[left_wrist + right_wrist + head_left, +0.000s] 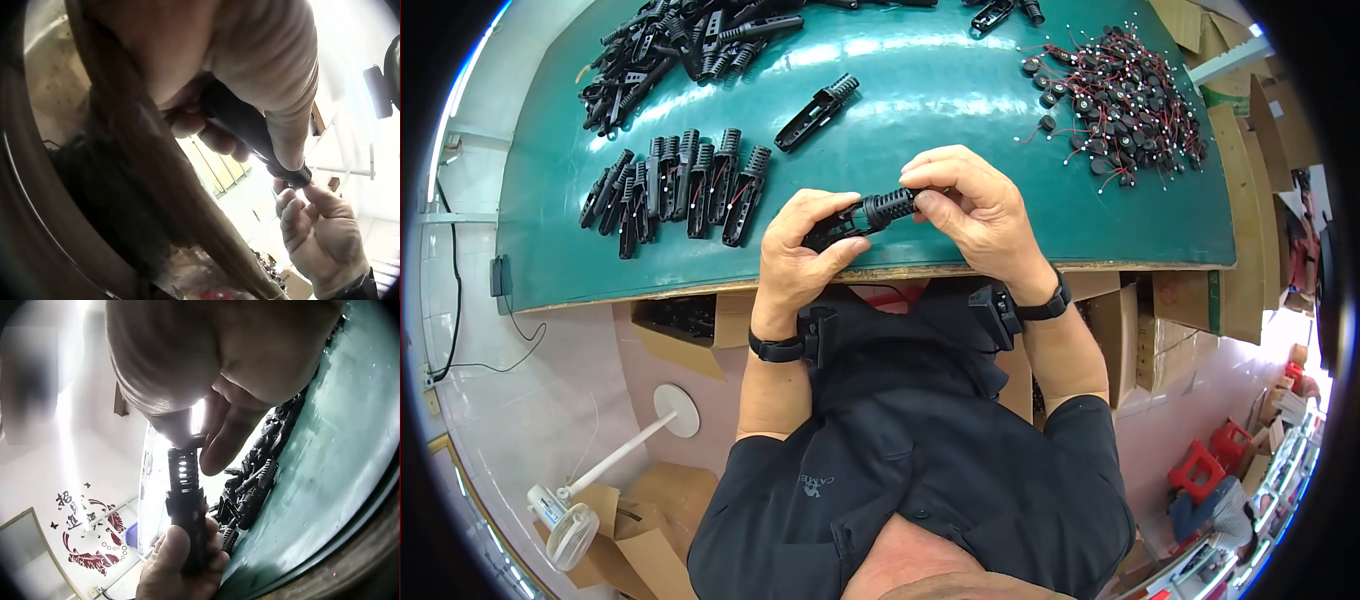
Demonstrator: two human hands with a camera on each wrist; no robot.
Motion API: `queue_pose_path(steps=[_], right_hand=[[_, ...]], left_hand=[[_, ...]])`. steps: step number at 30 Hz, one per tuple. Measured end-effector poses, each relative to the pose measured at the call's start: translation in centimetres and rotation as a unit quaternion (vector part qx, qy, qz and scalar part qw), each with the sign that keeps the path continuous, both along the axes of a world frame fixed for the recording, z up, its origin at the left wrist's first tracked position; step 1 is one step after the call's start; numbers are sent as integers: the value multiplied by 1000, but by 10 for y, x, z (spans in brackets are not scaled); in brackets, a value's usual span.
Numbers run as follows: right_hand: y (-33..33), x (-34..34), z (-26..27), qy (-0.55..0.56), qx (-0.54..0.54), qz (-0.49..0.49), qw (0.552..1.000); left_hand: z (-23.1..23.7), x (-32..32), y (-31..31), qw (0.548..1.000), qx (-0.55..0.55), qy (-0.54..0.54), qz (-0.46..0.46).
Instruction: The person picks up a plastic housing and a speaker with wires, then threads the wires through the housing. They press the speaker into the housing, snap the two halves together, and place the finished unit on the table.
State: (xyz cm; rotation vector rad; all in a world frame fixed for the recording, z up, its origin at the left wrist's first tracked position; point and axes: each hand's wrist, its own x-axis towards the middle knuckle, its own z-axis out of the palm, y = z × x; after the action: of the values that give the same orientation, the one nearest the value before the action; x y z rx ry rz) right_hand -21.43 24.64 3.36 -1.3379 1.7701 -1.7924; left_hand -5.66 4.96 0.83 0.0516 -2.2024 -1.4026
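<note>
My left hand (795, 245) grips the body of a black plastic housing (890, 207) with a ribbed, spring-like end. That end points toward my right hand (980, 205), whose thumb and fingers pinch at its tip. In the right wrist view, a small dark piece (194, 441) sits at the top of the ribs between those fingertips; I cannot tell whether it is separate from the housing. The left wrist view has the left hand (262, 69) close up, wrapped over the dark body (240, 122). One similar housing (817, 112) lies alone on the table just beyond the hands.
On the green table (940, 110), several housings (675, 185) with bits of red wire stand in a row at left. A heap of black housings (690, 45) lies behind them. At right is a pile of small round black parts (1125, 110) with red wires. Cardboard boxes (1175, 350) stand below.
</note>
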Motion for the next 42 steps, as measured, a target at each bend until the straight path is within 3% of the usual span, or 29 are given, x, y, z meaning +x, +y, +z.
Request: queue_pose_path(steps=[6, 10, 23, 27, 35, 42], right_hand=[[-3, 9, -8, -169, -31, -15, 985], [-4, 10, -10, -113, -47, -26, 992], [-4, 7, -21, -108, -66, -8, 992], [-4, 3, -25, -62, -67, 0, 996], [-5, 4, -31, -83, -88, 11, 993], [-16, 38, -39, -198, -92, -65, 974]], left_hand=[[0, 0, 0, 1000, 3, -7, 6], [1, 0, 1, 1000, 7, -15, 10], [1, 0, 1, 999, 22, -18, 17], [0, -1, -1, 999, 25, -22, 5], [1, 1, -2, 999, 34, -34, 2], [-5, 2, -2, 999, 21, -20, 25]])
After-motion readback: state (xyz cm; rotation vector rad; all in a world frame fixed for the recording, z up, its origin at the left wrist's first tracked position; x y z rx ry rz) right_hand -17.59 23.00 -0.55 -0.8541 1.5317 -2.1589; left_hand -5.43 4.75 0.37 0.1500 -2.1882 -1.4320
